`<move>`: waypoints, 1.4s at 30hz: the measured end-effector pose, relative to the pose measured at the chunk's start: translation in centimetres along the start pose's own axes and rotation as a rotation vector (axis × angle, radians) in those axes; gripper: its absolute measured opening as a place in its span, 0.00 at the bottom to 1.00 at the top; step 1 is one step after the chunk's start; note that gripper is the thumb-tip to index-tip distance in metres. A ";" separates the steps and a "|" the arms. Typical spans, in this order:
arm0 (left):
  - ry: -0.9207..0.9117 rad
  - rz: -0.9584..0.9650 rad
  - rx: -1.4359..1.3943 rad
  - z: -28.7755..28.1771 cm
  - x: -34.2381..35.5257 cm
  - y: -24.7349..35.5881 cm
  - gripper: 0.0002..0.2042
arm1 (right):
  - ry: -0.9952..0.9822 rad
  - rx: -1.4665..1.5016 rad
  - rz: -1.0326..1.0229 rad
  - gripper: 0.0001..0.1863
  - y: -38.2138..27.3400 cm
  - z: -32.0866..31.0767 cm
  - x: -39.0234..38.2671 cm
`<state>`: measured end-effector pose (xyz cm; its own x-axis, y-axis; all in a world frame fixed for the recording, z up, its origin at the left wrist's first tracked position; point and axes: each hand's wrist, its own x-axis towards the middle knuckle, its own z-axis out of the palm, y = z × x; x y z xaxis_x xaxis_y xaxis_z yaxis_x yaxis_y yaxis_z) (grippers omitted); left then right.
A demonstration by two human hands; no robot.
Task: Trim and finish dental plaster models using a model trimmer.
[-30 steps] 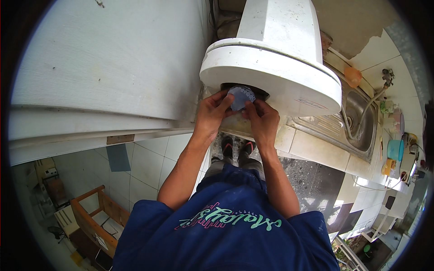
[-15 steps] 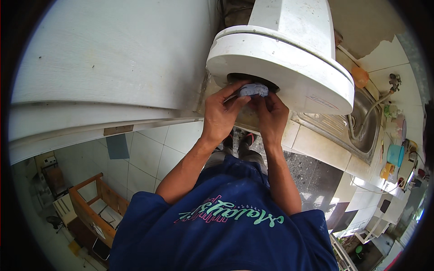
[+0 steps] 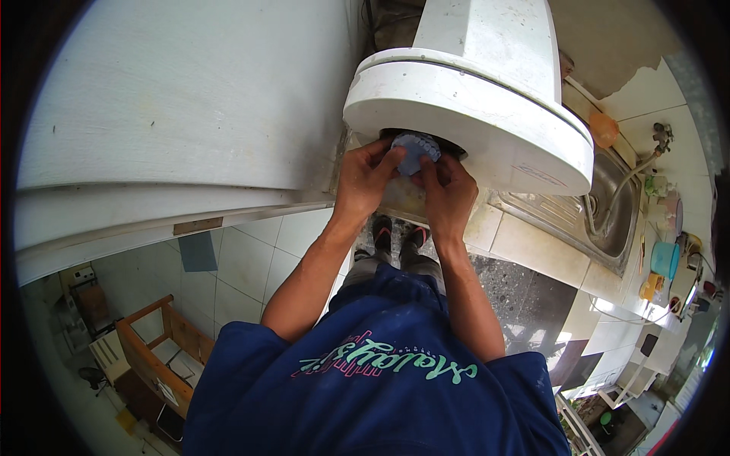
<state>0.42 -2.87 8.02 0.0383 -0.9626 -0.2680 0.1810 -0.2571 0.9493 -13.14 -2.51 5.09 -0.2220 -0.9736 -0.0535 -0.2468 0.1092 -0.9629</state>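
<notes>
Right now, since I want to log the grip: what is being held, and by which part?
Both hands, left hand and right hand, pinch a small bluish ribbed cap by its rim.

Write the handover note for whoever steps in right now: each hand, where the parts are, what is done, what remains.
Left hand: fingers pinch the left edge of the blue ridged round part.
Right hand: fingertips press the same part from the right and below.
The part sits at the dark opening on the underside of the white round appliance, beside the steel sink.
Done: part raised to the opening.
Left: whether it is seated cannot be told; both hands are on it, so check the fit before letting go.
</notes>
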 end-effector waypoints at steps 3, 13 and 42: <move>-0.014 -0.003 -0.003 -0.1 0.2 0.0 0.13 | -0.012 -0.017 0.008 0.10 0.2 0.0 0.1; 0.032 -0.031 -0.017 0.0 -0.2 0.0 0.13 | 0.017 -0.055 -0.035 0.11 0.1 0.2 0.2; 0.127 -0.002 -0.229 0.7 -1.5 -1.1 0.10 | 0.072 -0.113 -0.014 0.15 -1.5 0.8 0.8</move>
<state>-0.48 -1.19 7.51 0.1584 -0.9401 -0.3018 0.3985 -0.2188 0.8907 -12.18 -3.63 6.25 -0.2841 -0.9586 -0.0171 -0.3544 0.1216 -0.9272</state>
